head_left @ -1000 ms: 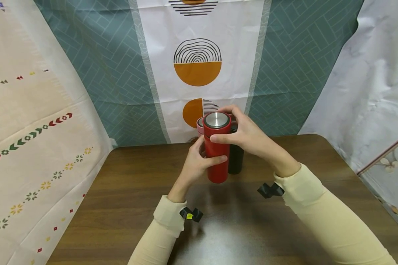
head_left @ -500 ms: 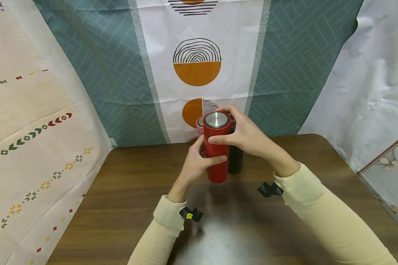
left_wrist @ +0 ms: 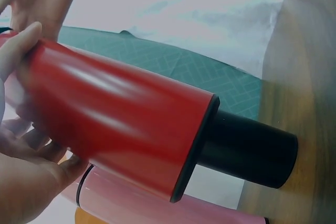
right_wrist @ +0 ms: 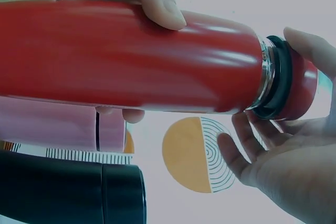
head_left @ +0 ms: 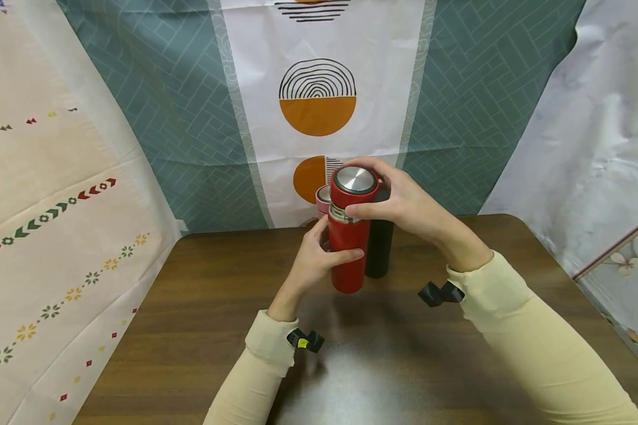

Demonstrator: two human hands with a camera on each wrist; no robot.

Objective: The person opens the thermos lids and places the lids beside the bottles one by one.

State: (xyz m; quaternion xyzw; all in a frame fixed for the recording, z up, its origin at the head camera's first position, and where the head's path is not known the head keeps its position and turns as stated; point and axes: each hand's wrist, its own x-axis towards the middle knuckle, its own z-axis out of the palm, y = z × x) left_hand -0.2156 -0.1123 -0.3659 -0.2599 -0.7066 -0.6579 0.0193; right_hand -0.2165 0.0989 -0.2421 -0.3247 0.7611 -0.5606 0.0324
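My left hand grips the body of a red thermos flask, fingers behind and thumb across the front. Its base appears raised off the table in the left wrist view. The red lid, with a silver disc on top, is in my right hand, thumb in front and fingers round the back. Tilted a little, the lid sits just above the flask's bare steel neck. Whether lid and neck still touch I cannot tell. Behind the flask stand a pink bottle, mostly hidden, and a black bottle.
Under everything is a brown wooden table, its far edge just behind the bottles. A patterned cloth hangs at the back. Pale cloths cover the left and right sides.
The lid has come up from the flask and tilted, baring the steel neck. My right hand rose with it and shifted slightly right. My left hand stays put around the body.
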